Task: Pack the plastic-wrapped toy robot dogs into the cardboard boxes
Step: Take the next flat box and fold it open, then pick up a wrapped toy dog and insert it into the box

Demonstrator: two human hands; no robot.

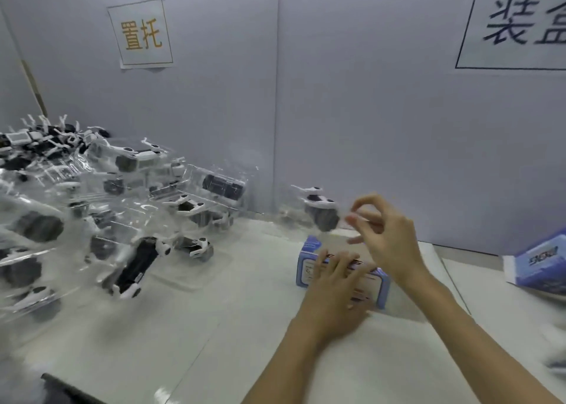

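A blue and white cardboard box (309,261) lies on the table, its open top toward the wall. My left hand (333,293) rests on its near side, fingers spread over the printed face. My right hand (387,235) is raised above the box and pinches the clear plastic of a wrapped black and white toy robot dog (320,210), which hangs in the air over the box's far end. At the left, a heap of plastic-wrapped robot dogs (128,207) covers the table.
Unwrapped robot dogs (46,143) are piled at the far left against the wall. Another blue box (539,266) lies at the right edge. Grey partition walls with paper signs (141,33) close off the back. A dark object (67,391) sits at the bottom left.
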